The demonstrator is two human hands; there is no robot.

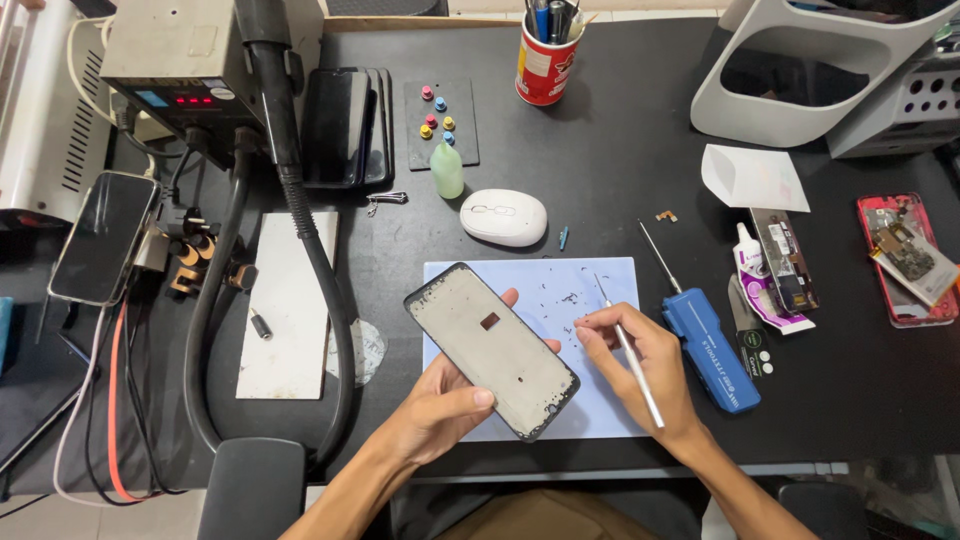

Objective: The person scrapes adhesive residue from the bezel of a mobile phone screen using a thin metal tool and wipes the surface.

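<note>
Your left hand [440,410] holds a phone frame [491,350] from beneath, fingers wrapped under its far edge and thumb pressed on its near right corner. The frame tilts diagonally, its pale inner face turned up with a small dark square near the middle. It sits raised over the near left part of a light blue work mat [600,300] on the black desk [620,160].

Your right hand [640,365] is just right of the frame, closed in a pen grip around a thin metal tool [632,360]. The tool's tip points far and left, over the mat, where small dark specks lie scattered. The two hands are near each other but not touching.

Right of that hand lies a blue-handled screwdriver [712,345], its shaft pointing far and left. Beyond it rest a glue tube in its packet [760,285], a white paper piece [752,178] and, near the right edge, an opened red phone [905,258].

Just beyond the mat sit a white mouse [503,217] and a small green bottle [446,170]. Farther off stands a red cup of pens [545,65]. To the left, a white slab [287,300] lies beside a black hose [310,250], with a hot-air station [190,70] at the far left corner and a dark phone [103,237] below it.
</note>
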